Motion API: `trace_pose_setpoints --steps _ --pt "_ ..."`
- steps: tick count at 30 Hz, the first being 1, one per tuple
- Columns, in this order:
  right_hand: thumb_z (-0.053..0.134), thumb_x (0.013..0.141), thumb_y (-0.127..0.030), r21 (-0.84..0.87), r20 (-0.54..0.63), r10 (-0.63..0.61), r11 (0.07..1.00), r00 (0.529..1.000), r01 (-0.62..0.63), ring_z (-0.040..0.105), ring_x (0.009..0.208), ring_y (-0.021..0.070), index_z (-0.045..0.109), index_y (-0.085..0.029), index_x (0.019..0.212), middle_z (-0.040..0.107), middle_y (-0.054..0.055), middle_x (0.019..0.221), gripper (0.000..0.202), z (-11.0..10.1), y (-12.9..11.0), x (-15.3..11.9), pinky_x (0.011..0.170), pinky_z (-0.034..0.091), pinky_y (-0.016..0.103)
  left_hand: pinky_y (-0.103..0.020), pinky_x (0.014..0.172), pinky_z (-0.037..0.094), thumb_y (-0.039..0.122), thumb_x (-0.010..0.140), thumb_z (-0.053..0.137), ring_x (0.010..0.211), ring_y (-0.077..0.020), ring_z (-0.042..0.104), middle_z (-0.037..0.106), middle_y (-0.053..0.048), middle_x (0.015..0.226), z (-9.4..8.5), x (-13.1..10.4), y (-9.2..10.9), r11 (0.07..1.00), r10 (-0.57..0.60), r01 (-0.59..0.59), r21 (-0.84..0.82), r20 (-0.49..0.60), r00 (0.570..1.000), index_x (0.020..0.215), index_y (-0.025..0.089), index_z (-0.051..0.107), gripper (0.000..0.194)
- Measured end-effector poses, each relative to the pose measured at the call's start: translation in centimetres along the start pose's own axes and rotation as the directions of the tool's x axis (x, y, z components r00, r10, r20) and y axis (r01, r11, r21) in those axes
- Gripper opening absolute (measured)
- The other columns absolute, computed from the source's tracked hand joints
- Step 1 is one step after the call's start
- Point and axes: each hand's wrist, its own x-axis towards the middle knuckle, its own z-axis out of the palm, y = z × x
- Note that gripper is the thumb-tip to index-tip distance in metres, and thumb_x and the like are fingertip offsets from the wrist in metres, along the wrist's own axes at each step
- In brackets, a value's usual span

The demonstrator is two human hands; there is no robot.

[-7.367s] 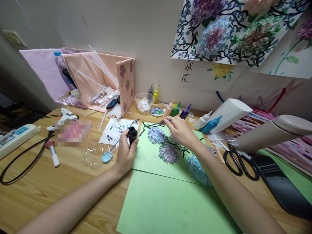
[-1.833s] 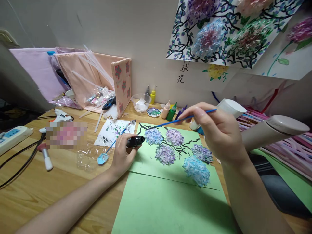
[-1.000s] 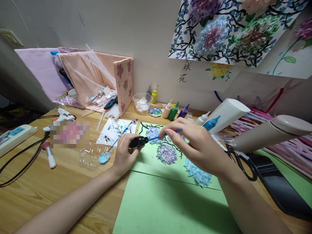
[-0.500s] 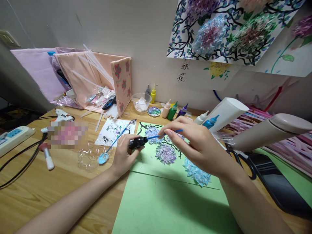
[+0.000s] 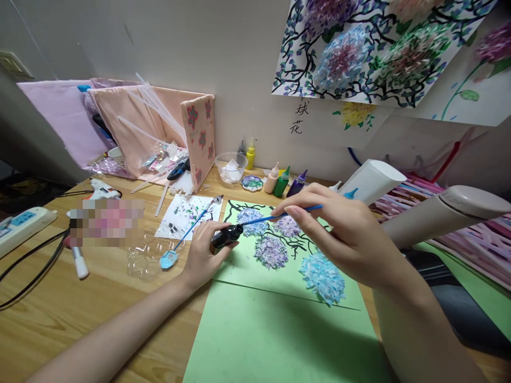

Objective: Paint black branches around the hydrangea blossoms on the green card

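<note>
My left hand (image 5: 203, 254) grips a small black paint bottle (image 5: 227, 236), tilted on its side with the open mouth facing right. A thin blue paintbrush (image 5: 261, 218) is pinched in the fingers of my right hand (image 5: 341, 234). Its tip meets the bottle's mouth; whether it reaches inside I cannot tell. Under both hands lies a light green sheet (image 5: 243, 260) with painted black branches (image 5: 293, 244). On it are raised flower clusters, among them a purple one (image 5: 271, 252) and a light blue one (image 5: 322, 276). My right hand hides part of the sheet.
Left of the sheet, a second brush (image 5: 191, 227) rests across a paint-spotted paper (image 5: 171, 218) and a clear plastic tray (image 5: 139, 260). Paint bottles (image 5: 281, 182) and a clear bowl (image 5: 231, 169) stand along the wall. A tumbler (image 5: 435, 213) leans at right, near a dark phone-like object (image 5: 459, 303).
My right hand has moved right, and more of the brush shows between its fingers and the bottle. My left hand and the bottle stay nearly still.
</note>
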Motion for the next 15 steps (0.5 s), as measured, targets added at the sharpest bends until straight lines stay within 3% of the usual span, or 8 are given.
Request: trace_pose_setpoints --steps 5,11,15 --pt "0.043 0.091 -0.033 0.023 -0.058 0.034 0.999 0.998 -0.032 0.061 0.082 0.0195 0.066 -0.024 0.087 0.068 0.005 0.084 0.025 -0.7 0.2 -0.1 0.069 0.046 0.033 -0.034 0.076 0.045 0.027 0.078 0.063 0.092 -0.0201 0.055 0.061 -0.004 0.096 0.0 0.0 0.0 1.000 -0.006 0.006 -0.004 0.004 1.000 0.105 0.024 0.053 0.028" --pt "0.043 0.091 -0.034 0.018 -0.048 0.042 0.999 0.998 -0.041 0.061 0.078 0.0182 0.067 -0.024 0.087 0.069 0.004 0.084 0.026 -0.7 0.3 -0.1 0.066 0.045 0.031 -0.035 0.076 0.046 0.028 0.078 0.063 0.090 -0.0199 0.055 0.061 -0.004 0.095 0.1 0.0 0.0 1.000 -0.024 0.024 -0.016 0.021 0.999 0.104 0.024 0.053 0.028" --pt "0.043 0.091 -0.040 0.074 -0.163 0.120 0.991 0.979 -0.109 0.061 0.072 0.0163 0.068 -0.023 0.085 0.069 0.005 0.085 0.030 -0.6 1.1 0.2 0.062 0.046 0.030 -0.037 0.077 0.046 0.029 0.078 0.063 0.090 -0.0202 0.056 0.060 -0.005 0.096 0.1 -0.1 -0.2 0.999 -0.035 0.036 -0.036 0.015 0.999 0.104 0.024 0.053 0.028"
